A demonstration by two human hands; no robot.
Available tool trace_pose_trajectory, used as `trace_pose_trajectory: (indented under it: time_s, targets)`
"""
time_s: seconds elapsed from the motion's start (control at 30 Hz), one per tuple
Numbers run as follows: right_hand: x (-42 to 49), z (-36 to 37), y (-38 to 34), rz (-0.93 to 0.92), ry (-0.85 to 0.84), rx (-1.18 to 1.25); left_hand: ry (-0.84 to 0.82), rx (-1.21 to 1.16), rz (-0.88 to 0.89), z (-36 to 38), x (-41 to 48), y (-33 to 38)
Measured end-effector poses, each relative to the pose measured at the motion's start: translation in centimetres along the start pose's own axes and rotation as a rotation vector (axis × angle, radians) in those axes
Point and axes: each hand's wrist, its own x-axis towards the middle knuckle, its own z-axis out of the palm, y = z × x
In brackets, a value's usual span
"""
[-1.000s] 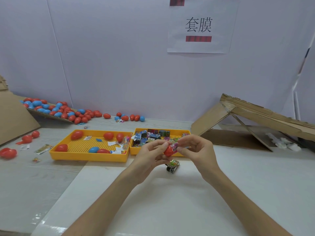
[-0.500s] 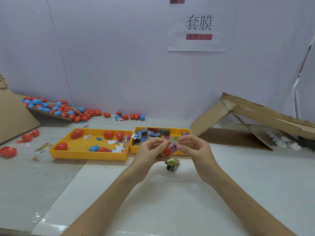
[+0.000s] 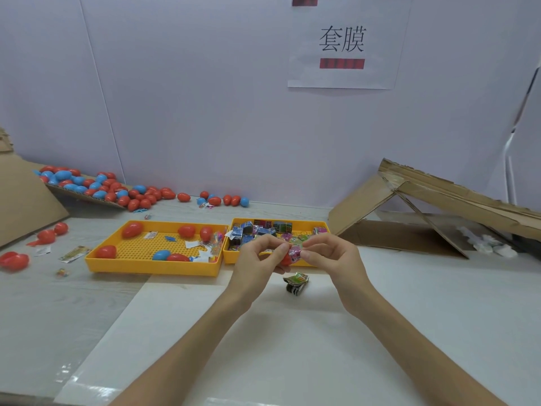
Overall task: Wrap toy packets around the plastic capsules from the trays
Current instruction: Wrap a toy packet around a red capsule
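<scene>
Above the white sheet (image 3: 263, 341), just in front of the right tray (image 3: 229, 257), a red capsule (image 3: 285, 260) was held up between both hands. It was gripped by the left hand (image 3: 257, 259), whose fingers (image 3: 275, 249) were curled round its left side. A pink and green packet (image 3: 295, 253) was laid against the capsule's right end and was pinched there by the thumb and forefinger of the right hand (image 3: 328, 253); the other fingers of that hand were loosely curled and were not seen to touch anything. How far the packet reached round the capsule could not be told.

Below the hands, a small stack of folded packets (image 3: 296, 284) was lying on the sheet. More packets (image 3: 263, 230) were heaped in the right tray. The left tray (image 3: 152, 268), set touching it, was seen to hold several red capsules (image 3: 132, 230), one blue capsule (image 3: 161, 254) and scraps of paper. A pile of red and blue capsules (image 3: 117, 190) was spread along the wall at the far left of the surface (image 3: 44, 303). Folded cardboard (image 3: 439, 197) was propped at the right, and a paper sign (image 3: 342, 42) was fixed to the wall.
</scene>
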Motion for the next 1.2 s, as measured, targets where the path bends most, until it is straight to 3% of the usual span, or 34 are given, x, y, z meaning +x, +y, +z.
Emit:
trace_pose_trajectory:
  time_s: [0.47, 0.83, 1.1, 1.2]
  targets:
    - [0.3, -0.2, 0.5, 0.027, -0.026, -0.045, 0.036, 0.071, 0.038, -0.2, 0.2, -0.5]
    - [0.4, -0.3, 0.8, -0.069, 0.031, -0.188, -0.037, -0.176, -0.126, 0.0, -0.3, 1.0]
    - [0.4, -0.3, 0.9, -0.074, 0.017, -0.125, -0.138, -0.56, -0.252, -0.5, -0.4, 1.8]
    - [0.5, -0.5, 0.8, -0.127, 0.042, -0.12, -0.181, -0.539, -0.263, -0.6, -0.4, 1.8]
